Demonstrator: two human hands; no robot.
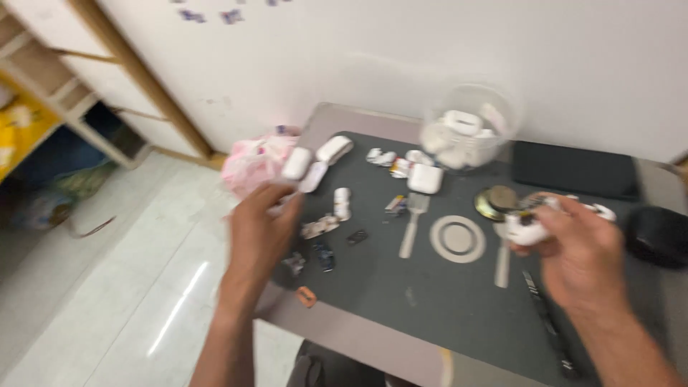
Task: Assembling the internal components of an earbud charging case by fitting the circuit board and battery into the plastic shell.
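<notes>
Left hand point(259, 229) is gripping an open white case point(304, 169), fingers curled shut on it, over the mat's point(430, 301) 9 o'clock edge. Right hand point(580, 251) is closing around a small white part point(527, 231) at 3 o'clock. Plastic tub point(467, 129) is sitting at 12 o'clock.

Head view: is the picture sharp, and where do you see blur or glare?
Head view: motion blur smears the whole frame; the left hand and right hand are soft-edged, the small white part in the right hand lacks detail; a bright glare streak lies on the floor tiles; the dark mat is evenly lit.
</notes>
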